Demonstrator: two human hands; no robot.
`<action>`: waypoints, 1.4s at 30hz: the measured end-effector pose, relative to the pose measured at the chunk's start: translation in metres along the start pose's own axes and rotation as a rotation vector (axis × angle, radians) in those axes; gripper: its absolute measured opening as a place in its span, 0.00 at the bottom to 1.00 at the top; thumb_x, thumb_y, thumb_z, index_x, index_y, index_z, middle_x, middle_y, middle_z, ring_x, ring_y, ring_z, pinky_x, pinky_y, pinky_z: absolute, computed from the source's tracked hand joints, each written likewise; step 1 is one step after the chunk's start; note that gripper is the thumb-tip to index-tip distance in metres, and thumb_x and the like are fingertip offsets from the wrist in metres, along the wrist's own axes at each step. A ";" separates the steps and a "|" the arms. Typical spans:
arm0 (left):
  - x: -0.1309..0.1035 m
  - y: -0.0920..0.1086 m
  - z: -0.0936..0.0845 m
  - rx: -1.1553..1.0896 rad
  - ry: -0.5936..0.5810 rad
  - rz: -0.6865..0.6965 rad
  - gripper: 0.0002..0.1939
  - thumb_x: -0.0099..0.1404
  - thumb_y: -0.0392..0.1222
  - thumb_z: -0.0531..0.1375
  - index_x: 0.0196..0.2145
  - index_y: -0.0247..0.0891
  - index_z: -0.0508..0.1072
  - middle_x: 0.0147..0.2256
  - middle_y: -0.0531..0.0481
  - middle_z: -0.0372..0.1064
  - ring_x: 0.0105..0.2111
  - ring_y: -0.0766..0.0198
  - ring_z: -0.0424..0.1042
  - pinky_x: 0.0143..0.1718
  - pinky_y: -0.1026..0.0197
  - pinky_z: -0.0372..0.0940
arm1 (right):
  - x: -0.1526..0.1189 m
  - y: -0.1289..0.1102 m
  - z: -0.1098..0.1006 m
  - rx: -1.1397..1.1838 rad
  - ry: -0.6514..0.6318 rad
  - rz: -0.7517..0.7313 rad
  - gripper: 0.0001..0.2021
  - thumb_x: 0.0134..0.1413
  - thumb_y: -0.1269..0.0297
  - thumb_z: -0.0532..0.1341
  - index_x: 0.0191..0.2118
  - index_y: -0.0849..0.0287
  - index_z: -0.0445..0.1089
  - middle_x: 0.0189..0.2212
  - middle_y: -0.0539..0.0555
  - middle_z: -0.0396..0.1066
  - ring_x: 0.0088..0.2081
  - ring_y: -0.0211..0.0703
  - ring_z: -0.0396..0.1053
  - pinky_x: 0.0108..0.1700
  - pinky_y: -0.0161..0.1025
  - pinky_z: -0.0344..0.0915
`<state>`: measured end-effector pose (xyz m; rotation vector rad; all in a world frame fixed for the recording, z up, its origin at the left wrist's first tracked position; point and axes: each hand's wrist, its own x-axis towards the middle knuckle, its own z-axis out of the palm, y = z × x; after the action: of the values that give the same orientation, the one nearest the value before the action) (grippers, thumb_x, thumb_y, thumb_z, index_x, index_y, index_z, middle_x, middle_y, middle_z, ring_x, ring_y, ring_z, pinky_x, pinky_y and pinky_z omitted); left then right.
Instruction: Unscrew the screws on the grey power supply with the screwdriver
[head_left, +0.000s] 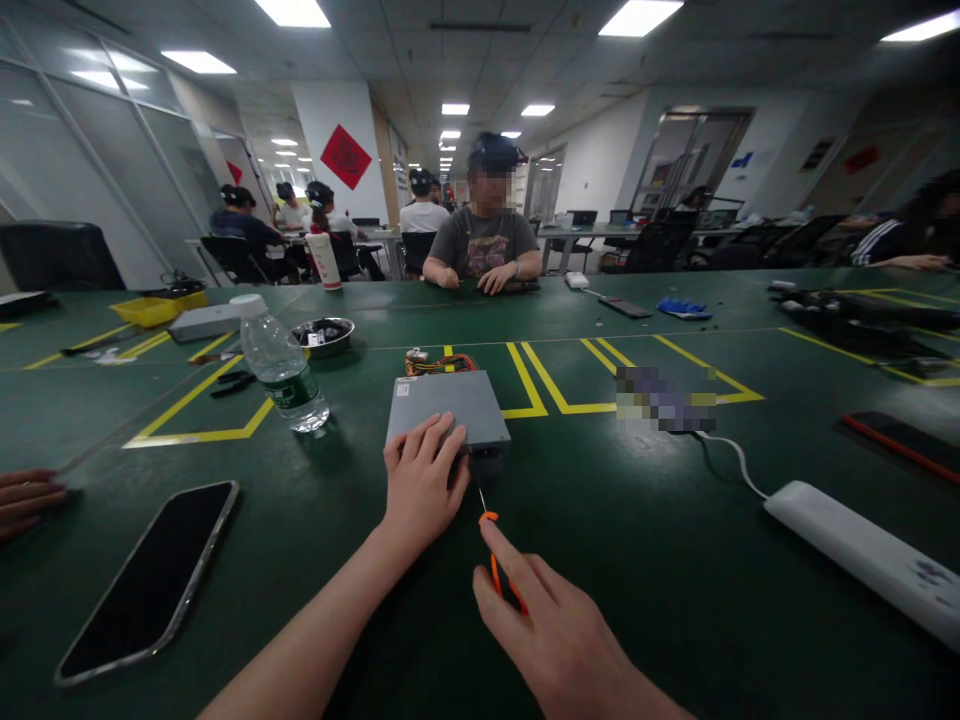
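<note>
Filling bowl (334, 351) near power supply (448, 395): pieces (322, 332)

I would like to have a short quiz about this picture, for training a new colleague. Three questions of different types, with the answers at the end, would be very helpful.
1. What does the right hand hold?
2. True or false: the fingers of the left hand rest on top of the grey metal box.
3. Which of these is closest to the metal bowl: (a) white power strip, (b) clear bottle, (c) red-edged device?

Key:
1. An orange-handled tool with a thin shaft.
2. True.
3. b
</note>
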<state>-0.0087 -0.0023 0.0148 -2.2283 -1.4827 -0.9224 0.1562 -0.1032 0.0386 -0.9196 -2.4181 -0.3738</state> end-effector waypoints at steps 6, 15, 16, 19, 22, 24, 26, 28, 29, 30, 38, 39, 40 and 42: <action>-0.001 -0.001 0.002 0.004 -0.014 -0.002 0.15 0.63 0.41 0.53 0.48 0.42 0.66 0.53 0.46 0.64 0.54 0.53 0.60 0.48 0.49 0.50 | -0.001 0.020 -0.002 0.026 0.017 -0.214 0.11 0.58 0.75 0.51 0.44 0.68 0.66 0.45 0.72 0.68 0.45 0.46 0.70 0.40 0.34 0.69; 0.001 -0.001 0.001 0.005 -0.012 -0.002 0.15 0.63 0.41 0.53 0.48 0.42 0.66 0.53 0.46 0.65 0.53 0.54 0.61 0.48 0.48 0.50 | 0.007 0.040 0.021 0.070 0.272 -0.404 0.06 0.49 0.74 0.62 0.25 0.61 0.65 0.34 0.61 0.74 0.24 0.38 0.67 0.25 0.35 0.66; 0.001 -0.001 0.001 0.005 -0.010 -0.001 0.15 0.63 0.41 0.53 0.48 0.42 0.67 0.53 0.47 0.65 0.53 0.54 0.61 0.48 0.49 0.50 | 0.006 0.040 0.023 0.086 0.273 -0.393 0.06 0.49 0.74 0.62 0.25 0.61 0.65 0.35 0.60 0.74 0.24 0.37 0.67 0.25 0.34 0.66; 0.000 -0.001 0.002 0.001 -0.006 0.000 0.15 0.63 0.41 0.53 0.48 0.42 0.66 0.53 0.46 0.65 0.53 0.54 0.61 0.48 0.49 0.50 | 0.004 0.039 0.021 0.141 0.267 -0.292 0.02 0.51 0.73 0.60 0.32 0.62 0.69 0.36 0.60 0.73 0.27 0.37 0.69 0.30 0.34 0.68; -0.001 -0.001 0.002 -0.002 -0.002 0.003 0.15 0.62 0.41 0.54 0.48 0.42 0.67 0.52 0.46 0.65 0.53 0.54 0.62 0.47 0.48 0.50 | 0.003 0.036 0.014 0.127 0.207 -0.317 0.11 0.52 0.71 0.60 0.44 0.60 0.68 0.39 0.61 0.72 0.34 0.40 0.72 0.37 0.34 0.69; -0.001 0.000 0.002 -0.003 0.001 0.006 0.15 0.62 0.41 0.54 0.48 0.42 0.67 0.52 0.46 0.65 0.52 0.53 0.62 0.47 0.48 0.50 | 0.002 0.034 0.013 0.102 0.166 -0.370 0.14 0.53 0.71 0.59 0.47 0.58 0.66 0.41 0.62 0.72 0.35 0.41 0.72 0.36 0.34 0.69; 0.000 0.000 0.001 -0.001 -0.004 0.006 0.15 0.63 0.40 0.54 0.48 0.42 0.67 0.53 0.45 0.65 0.53 0.53 0.62 0.47 0.48 0.50 | 0.000 0.033 0.016 0.154 0.179 -0.323 0.12 0.54 0.72 0.59 0.45 0.61 0.67 0.38 0.61 0.73 0.32 0.39 0.72 0.33 0.33 0.69; 0.000 0.000 0.001 0.003 -0.011 0.003 0.15 0.63 0.40 0.53 0.48 0.42 0.66 0.53 0.45 0.65 0.53 0.53 0.61 0.47 0.48 0.50 | -0.002 0.034 0.022 0.263 0.226 -0.202 0.06 0.54 0.74 0.57 0.38 0.66 0.69 0.33 0.59 0.73 0.26 0.35 0.69 0.30 0.31 0.68; 0.001 0.000 0.000 0.006 -0.015 0.002 0.15 0.63 0.41 0.53 0.48 0.42 0.66 0.53 0.45 0.65 0.53 0.53 0.61 0.47 0.48 0.50 | -0.003 0.036 0.025 0.261 0.222 -0.264 0.03 0.54 0.73 0.58 0.34 0.65 0.69 0.35 0.60 0.73 0.27 0.36 0.69 0.30 0.32 0.68; 0.001 0.000 0.000 0.008 -0.018 0.000 0.15 0.63 0.41 0.53 0.48 0.42 0.66 0.53 0.46 0.64 0.53 0.53 0.61 0.47 0.48 0.50 | -0.004 0.037 0.026 0.245 0.221 -0.303 0.03 0.54 0.73 0.58 0.30 0.65 0.68 0.36 0.62 0.73 0.27 0.37 0.69 0.29 0.34 0.68; 0.000 0.000 0.001 0.005 -0.001 0.000 0.16 0.62 0.40 0.54 0.48 0.43 0.67 0.52 0.47 0.65 0.52 0.53 0.62 0.47 0.48 0.50 | 0.000 0.040 0.015 0.197 0.097 -0.385 0.10 0.57 0.71 0.54 0.45 0.64 0.66 0.41 0.66 0.71 0.32 0.40 0.72 0.34 0.34 0.69; 0.000 0.000 0.001 0.003 0.001 0.001 0.16 0.62 0.40 0.54 0.48 0.44 0.67 0.52 0.47 0.65 0.52 0.53 0.62 0.47 0.48 0.51 | 0.000 0.039 0.014 0.176 0.114 -0.397 0.11 0.56 0.71 0.55 0.45 0.65 0.65 0.40 0.66 0.71 0.32 0.40 0.72 0.34 0.34 0.69; 0.000 0.000 0.001 0.002 0.001 -0.001 0.16 0.61 0.40 0.55 0.48 0.44 0.67 0.52 0.47 0.65 0.52 0.53 0.62 0.47 0.48 0.51 | 0.001 0.039 0.014 0.162 0.142 -0.409 0.10 0.56 0.71 0.57 0.44 0.65 0.66 0.39 0.66 0.72 0.32 0.40 0.72 0.34 0.35 0.69; 0.000 0.000 0.000 0.005 -0.004 -0.006 0.15 0.62 0.40 0.54 0.48 0.44 0.67 0.52 0.47 0.65 0.52 0.53 0.62 0.47 0.48 0.50 | 0.000 0.039 0.017 0.143 0.206 -0.414 0.06 0.55 0.69 0.59 0.37 0.67 0.68 0.37 0.67 0.73 0.31 0.42 0.72 0.33 0.36 0.69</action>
<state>-0.0081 -0.0020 0.0149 -2.2247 -1.4925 -0.9155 0.1764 -0.0674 0.0278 -0.2970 -2.3947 -0.4134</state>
